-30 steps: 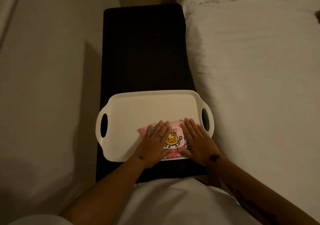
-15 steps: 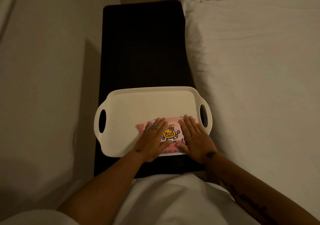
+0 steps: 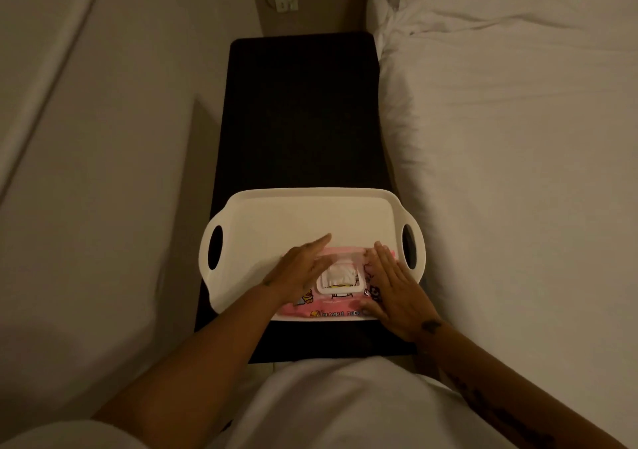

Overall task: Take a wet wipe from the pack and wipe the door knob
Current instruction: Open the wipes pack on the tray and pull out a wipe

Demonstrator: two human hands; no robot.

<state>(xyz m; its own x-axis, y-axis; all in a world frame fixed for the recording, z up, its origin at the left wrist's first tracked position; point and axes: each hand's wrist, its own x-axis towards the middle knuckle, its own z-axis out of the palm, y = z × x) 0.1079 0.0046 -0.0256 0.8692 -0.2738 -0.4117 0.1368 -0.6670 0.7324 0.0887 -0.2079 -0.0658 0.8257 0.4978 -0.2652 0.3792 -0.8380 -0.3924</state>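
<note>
While pink plastic wet wipe pack (image 3: 333, 313) with cartoon duck print sits at near edge of white two-handled plastic tray (image 3: 300, 214), both hands rest on it. Left hand (image 3: 299, 272) flat on pack's left side, fingers spread and straight, gripping nothing. Right hand (image 3: 397, 293) pressed flat on right side, fingers together. White flip lid open between them, folded white wipe (image 3: 339, 273) showing in opening. Tray on dark bench (image 3: 303, 110), white bed (image 3: 518, 145) just beside on right. Door knob nowhere in view.
</note>
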